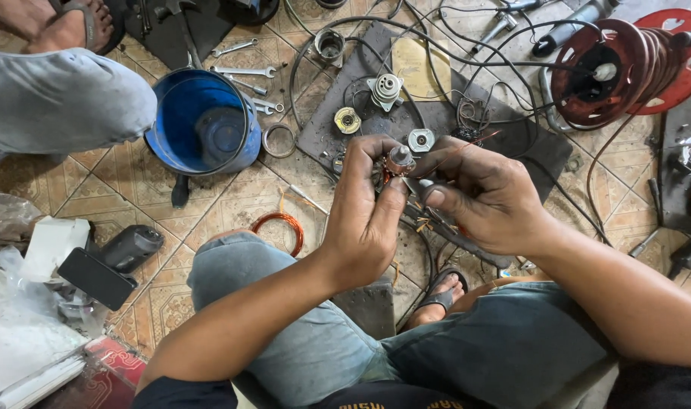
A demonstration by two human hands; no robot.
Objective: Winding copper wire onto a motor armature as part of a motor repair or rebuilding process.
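My left hand [368,212] grips a small motor armature [398,159] with copper windings, held upright above my knees. My right hand [489,197] pinches a thin metal tool [419,184] against the armature's side, and a thin copper wire [466,146] runs up to the right from it. Both hands touch the armature. Its lower part is hidden by my fingers.
A dark mat [436,106] on the tiled floor carries motor parts [385,88] and black cables. A blue bucket [205,121], wrenches [247,72], a copper wire coil [281,227], a red cable reel [625,68] and a black device [114,261] lie around. Another person's leg [57,98] is at upper left.
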